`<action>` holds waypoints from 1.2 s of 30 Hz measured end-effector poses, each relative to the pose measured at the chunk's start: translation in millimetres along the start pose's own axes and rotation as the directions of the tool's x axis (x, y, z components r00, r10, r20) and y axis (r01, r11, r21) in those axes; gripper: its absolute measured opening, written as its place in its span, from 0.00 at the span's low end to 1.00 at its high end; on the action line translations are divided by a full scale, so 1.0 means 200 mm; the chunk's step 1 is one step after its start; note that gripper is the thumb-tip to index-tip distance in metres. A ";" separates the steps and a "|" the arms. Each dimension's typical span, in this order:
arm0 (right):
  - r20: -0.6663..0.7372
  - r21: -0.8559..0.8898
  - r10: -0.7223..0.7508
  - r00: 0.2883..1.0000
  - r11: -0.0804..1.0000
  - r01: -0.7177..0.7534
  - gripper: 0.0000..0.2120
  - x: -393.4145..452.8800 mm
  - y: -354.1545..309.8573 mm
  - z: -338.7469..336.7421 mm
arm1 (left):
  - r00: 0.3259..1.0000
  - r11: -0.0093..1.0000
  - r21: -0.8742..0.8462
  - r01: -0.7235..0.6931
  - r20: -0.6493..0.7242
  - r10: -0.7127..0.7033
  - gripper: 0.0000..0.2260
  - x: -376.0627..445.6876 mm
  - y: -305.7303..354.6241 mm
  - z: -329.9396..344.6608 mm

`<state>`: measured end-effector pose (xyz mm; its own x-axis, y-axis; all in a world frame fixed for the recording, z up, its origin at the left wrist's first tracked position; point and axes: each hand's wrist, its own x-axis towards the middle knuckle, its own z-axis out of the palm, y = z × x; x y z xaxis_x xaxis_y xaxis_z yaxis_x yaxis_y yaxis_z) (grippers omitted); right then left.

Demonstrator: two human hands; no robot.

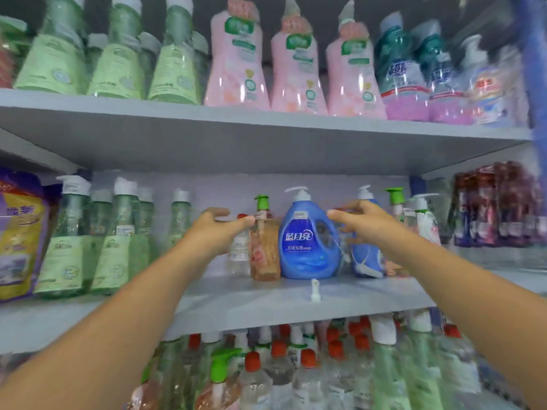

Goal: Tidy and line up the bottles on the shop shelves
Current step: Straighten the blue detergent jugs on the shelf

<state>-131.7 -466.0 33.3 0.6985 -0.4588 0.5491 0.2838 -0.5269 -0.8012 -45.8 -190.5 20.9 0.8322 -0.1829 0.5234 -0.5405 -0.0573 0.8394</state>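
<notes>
Three grey shelves fill your view, stacked one above another. The top shelf (266, 119) carries a row of tall bottles: pale green ones (118, 69) at the left, pink ones (236, 66) in the middle, blue-and-purple ones (405, 81) toward the right. The middle shelf (266, 303) is the one you are reaching into. At its left stand clear green bottles (68, 241) beside a purple and yellow bag (20, 232); dark red packs (497, 205) sit at its far right. Near the centre, well back from the front edge, is a blue pump bottle (307, 241), upright, touching an amber pump bottle (265, 247) with a green pump on its left. A second blue bottle (365, 255) stands just behind your right hand.

Your left hand (219, 229) is open, fingers spread, at the shoulder of the amber bottle and a small clear bottle (239, 250); whether it touches them cannot be told. Your right hand (364, 223) is open too, fingers curved, just right of the blue pump bottle and holding nothing.

A small white clip (315, 289) stands on the bare shelf in front. The bottom shelf holds crowded red-capped bottles (254, 377), blurred.
</notes>
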 end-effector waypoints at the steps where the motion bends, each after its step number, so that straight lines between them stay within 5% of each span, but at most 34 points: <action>1: -0.020 -0.006 -0.006 1.000 1.000 0.006 0.24 0.02 0.05 -0.10 | 1.000 1.000 -0.003 -0.009 0.005 0.009 0.27 0.03 0.01 0.11; 5: -0.072 -0.026 -0.004 0.997 1.000 0.002 0.20 0.11 0.21 -0.41 | 0.999 0.997 0.055 -0.050 0.014 0.049 0.29 0.15 0.04 0.48; 9: 0.061 -0.108 0.019 0.998 0.994 -0.012 0.11 0.17 0.30 -0.42 | 0.997 0.974 0.212 -0.079 0.024 0.075 0.35 0.31 0.04 0.67; 13: 0.072 -0.182 -0.012 0.997 0.983 0.025 0.20 0.24 0.34 -0.26 | 0.997 0.851 0.522 -0.055 0.079 0.016 0.43 0.44 0.09 0.75; 16: 0.060 -0.161 0.024 0.998 0.987 -0.014 0.12 0.28 0.36 -0.19 | 0.994 0.747 0.663 -0.047 0.102 -0.029 0.39 0.48 0.09 0.79; 22: 0.024 -0.133 0.016 1.000 0.991 -0.012 0.18 0.28 0.36 -0.22 | 0.996 0.832 0.555 -0.009 0.079 -0.042 0.28 0.54 0.01 0.77; 28: 0.065 -0.044 -0.064 0.996 0.997 0.067 0.24 0.16 0.33 -0.49 | 0.993 0.923 0.385 -0.014 0.112 -0.031 0.32 0.47 -0.01 0.75; 33: -0.017 0.177 -0.121 0.992 0.977 0.122 0.17 0.10 0.45 -0.60 | 0.985 0.953 0.302 0.020 0.158 -0.071 0.32 0.41 -0.06 0.76; 36: 0.151 0.215 -0.134 0.979 0.972 0.100 0.20 0.07 0.50 -0.59 | 0.979 0.964 0.263 0.039 0.185 -0.090 0.35 0.38 -0.04 0.76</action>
<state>-170.9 -609.0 -11.5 0.7455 -0.2704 0.6091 0.4865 -0.4038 -0.7747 3.7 -352.1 31.3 0.8404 -0.3556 0.4091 -0.5208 -0.3209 0.7911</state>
